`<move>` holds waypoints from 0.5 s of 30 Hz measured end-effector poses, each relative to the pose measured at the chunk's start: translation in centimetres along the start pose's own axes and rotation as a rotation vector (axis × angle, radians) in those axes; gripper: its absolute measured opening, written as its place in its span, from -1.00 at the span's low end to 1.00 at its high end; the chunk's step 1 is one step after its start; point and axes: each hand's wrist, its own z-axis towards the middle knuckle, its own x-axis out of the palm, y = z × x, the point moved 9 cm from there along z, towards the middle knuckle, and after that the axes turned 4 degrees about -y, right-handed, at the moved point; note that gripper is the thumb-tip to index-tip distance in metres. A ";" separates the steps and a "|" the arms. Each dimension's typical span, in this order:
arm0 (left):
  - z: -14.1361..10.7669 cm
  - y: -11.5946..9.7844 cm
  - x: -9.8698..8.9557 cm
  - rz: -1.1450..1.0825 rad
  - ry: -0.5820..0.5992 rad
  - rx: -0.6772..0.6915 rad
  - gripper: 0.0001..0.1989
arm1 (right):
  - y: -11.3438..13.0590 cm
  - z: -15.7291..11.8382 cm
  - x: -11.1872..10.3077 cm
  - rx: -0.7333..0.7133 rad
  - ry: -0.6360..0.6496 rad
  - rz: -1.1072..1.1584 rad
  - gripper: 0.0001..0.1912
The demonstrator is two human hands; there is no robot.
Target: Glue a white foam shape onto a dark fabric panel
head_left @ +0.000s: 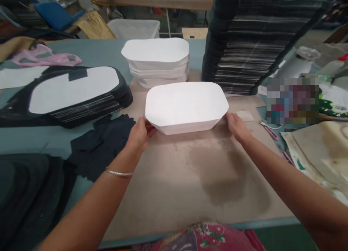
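Note:
A stack of white sheets (186,103) with cut-off corners lies in the middle, on a brown board. My left hand (141,132) grips its left end, fingers partly tucked under the edge. At the opposite end, my right hand (236,124) holds the stack's right corner, its fingertips hidden behind it. Just behind stands a second, taller pile of white sheets (156,51) of the same shape. Near my left hand, small dark fabric pieces (106,145) lie in a loose heap.
Black pieces topped by a white rounded panel (73,89) lie left. A tall black stack (244,44) towers at the back right. Dark curved pieces (29,196) fill the near left. Pink-handled snips (270,132) and folded cloth (320,149) lie right. A pink bag (45,57) sits far left.

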 end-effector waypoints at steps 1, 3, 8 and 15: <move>-1.4 0.8 -0.8 0.015 -0.015 0.023 -0.61 | -0.7 -1.3 -0.5 -0.032 0.003 -0.045 -0.49; -4.4 2.1 -2.0 0.084 -0.017 0.102 -0.57 | -1.4 -4.7 -0.3 -0.154 0.045 -0.204 -0.40; -10.7 3.1 0.9 0.484 0.259 0.517 -0.60 | 0.9 -18.1 7.9 -0.629 0.436 -0.591 -0.20; -17.9 5.7 13.4 1.014 0.782 1.012 -0.41 | 6.0 -34.6 15.6 -0.772 1.092 -0.005 -0.61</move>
